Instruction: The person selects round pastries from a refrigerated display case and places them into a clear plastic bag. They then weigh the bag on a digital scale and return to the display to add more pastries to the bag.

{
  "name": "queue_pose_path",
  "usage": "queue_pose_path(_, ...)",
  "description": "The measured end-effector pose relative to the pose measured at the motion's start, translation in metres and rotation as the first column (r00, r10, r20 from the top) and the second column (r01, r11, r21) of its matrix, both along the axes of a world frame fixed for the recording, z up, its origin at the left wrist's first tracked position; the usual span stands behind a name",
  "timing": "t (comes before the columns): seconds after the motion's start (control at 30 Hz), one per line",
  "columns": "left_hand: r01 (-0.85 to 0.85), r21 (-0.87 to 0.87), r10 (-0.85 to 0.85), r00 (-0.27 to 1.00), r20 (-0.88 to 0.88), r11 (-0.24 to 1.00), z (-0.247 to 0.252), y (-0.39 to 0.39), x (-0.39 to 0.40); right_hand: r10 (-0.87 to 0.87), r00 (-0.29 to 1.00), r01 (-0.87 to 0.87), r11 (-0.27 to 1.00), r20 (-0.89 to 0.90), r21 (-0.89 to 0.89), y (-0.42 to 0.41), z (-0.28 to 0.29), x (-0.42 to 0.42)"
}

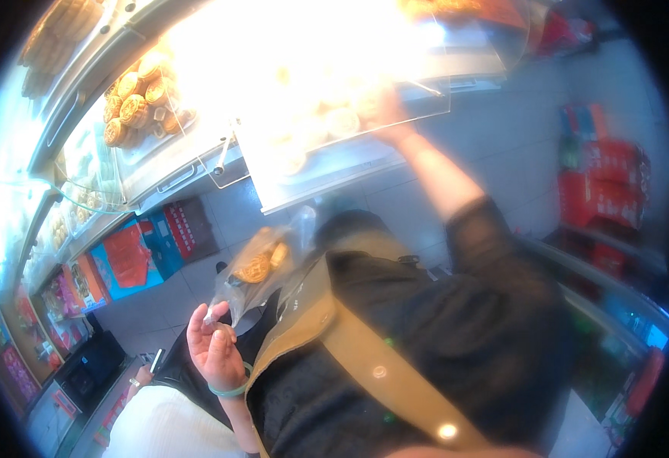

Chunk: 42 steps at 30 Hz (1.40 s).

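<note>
My left hand (215, 352), with a pale green bangle at the wrist, pinches the edge of a clear plastic bag (237, 300) in front of my apron (363, 343). Inside that bag lie a golden-brown mooncake (252, 269) with a stamped top and at least one more piece. Up in the lit display case, my right hand (381, 109) reaches among pale round pastries (340, 122). Strong glare washes out its fingers, so I cannot see whether they grip anything. A clear acrylic panel (434, 106) crosses near that hand.
A heap of mooncakes (134, 109) sits in the case to the left. Boxes and bags (128, 257) stand below it. At lower left, another person in white (162, 426) is close by, and a hand holds a phone (158, 360). Red packages (600, 183) are stacked at right.
</note>
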<state>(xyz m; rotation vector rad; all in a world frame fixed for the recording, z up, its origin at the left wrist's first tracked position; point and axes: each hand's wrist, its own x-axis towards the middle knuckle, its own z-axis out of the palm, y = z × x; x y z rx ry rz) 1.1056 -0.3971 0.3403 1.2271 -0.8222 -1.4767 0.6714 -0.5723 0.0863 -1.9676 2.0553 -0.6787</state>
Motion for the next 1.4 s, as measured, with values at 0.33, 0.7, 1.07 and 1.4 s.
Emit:
queue_pose_path(0.33,0.013,0.015,-0.013,1.000,0.002,1.000,0.000,-0.008,-0.009,0.218,0.962,-0.179,0.958,-0.163,0.225,-0.010,0.012,0.044)
queue_pose_path(0.7,-0.009,0.016,0.009,1.000,-0.004,1.000,-0.004,-0.008,-0.011,0.282,0.923,-0.234,0.952,-0.262,0.198,-0.010,-0.003,0.047)
queue_pose_path(1.07,-0.019,0.025,0.020,1.000,-0.016,1.000,-0.008,-0.010,-0.012,0.332,0.943,-0.323,0.932,-0.032,0.165,-0.007,0.080,0.075)
queue_pose_path(1.4,0.011,0.060,-0.009,0.999,-0.041,0.998,-0.007,-0.015,-0.013,0.170,0.928,-0.179,0.984,-0.333,0.004,-0.025,0.041,0.119)
